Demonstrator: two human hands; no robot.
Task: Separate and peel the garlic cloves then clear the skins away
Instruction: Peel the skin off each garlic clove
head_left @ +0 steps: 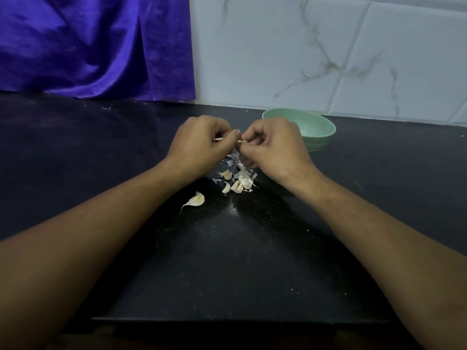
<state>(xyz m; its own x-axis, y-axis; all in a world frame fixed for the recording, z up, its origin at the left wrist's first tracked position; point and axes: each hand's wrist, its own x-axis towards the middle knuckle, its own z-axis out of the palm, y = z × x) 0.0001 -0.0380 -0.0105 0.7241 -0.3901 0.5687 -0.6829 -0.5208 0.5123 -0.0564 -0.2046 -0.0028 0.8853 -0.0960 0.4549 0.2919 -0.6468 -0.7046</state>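
1. Fingers (233,134) of the left hand (199,145) and the right hand (275,147) are curling tight and pinching one small garlic piece (243,141) between them, just left of the green bowl (307,127).
2. Loose cloves (240,184) and papery skins (236,157) are lying in a small heap nearer the person than the bowl. A lone clove (195,200) is sitting further left of the bowl.
3. Each clove is probably going to feel light and firm, and slick once bare. The skin is looking thin, dry and quick to tear, so a nail under the loose edge at the pointed tip or root end seems the best hold.
4. Knuckles are covering most of the held piece, so I cannot tell how much skin is clinging to it. A pale sliver (218,139) is poking from the left hand and could be stalk or skin. The right hand is blocking part of the bowl, so what the bowl is holding is unclear.
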